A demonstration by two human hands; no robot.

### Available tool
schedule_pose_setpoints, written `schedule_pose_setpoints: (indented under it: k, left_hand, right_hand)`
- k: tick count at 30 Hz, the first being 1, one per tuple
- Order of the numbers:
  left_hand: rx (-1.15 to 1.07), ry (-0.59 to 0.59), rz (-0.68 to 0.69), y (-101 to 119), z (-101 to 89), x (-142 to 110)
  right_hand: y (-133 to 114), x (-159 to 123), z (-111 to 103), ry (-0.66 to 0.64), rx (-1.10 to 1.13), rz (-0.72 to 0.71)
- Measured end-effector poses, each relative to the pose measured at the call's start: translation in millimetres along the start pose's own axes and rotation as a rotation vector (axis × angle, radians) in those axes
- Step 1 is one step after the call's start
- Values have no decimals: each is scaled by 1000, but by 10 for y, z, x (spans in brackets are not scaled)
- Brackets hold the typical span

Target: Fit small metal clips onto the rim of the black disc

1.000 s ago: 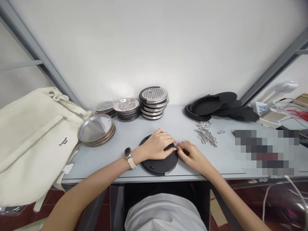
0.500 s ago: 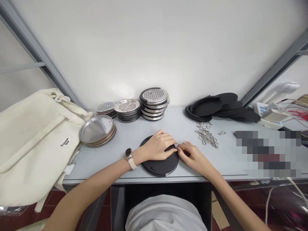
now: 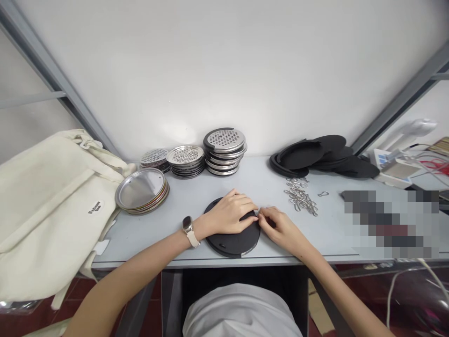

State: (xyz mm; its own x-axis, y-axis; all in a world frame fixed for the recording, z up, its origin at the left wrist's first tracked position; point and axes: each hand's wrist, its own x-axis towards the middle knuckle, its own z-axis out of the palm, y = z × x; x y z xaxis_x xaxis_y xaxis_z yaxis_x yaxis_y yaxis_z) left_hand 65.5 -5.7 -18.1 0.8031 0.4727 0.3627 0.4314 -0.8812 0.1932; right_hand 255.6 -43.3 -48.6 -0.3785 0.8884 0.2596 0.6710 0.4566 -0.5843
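A black round cover (image 3: pixel 233 243) lies upside-down or flat on the table before me; which side is up I cannot tell. A strip of silver rim shows along its lower right edge. My left hand (image 3: pixel 229 213) presses over its top, thumb and fingertips gripping near the right edge. At that same edge, my right hand (image 3: pixel 277 227) pinches the rim between thumb and fingers, its fingertips almost touching those of the left. Both hands partly hide the cover. To the right of them lies a pile of small metal clips (image 3: pixel 300 196), with a single clip (image 3: pixel 323 194) apart.
Along the wall stand a stack of perforated metal discs (image 3: pixel 226 159), a lower perforated stack (image 3: pixel 185 161) and plain metal plates (image 3: pixel 140 189). More black covers (image 3: pixel 303 157) are heaped at the back right. A cream bag (image 3: pixel 59 206) leans at the left; a blurred patch covers the right.
Almost nothing differs. Both hands keep their places at the cover's right edge, with only slight shifts of the fingers.
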Motion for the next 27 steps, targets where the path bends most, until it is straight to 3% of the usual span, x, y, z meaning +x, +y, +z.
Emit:
schedule_pose_setpoints:
  k: [27]
  left_hand:
    - [-52, -14, 16, -16, 10, 0]
  right_hand:
    - [40, 7, -2, 2, -21, -25]
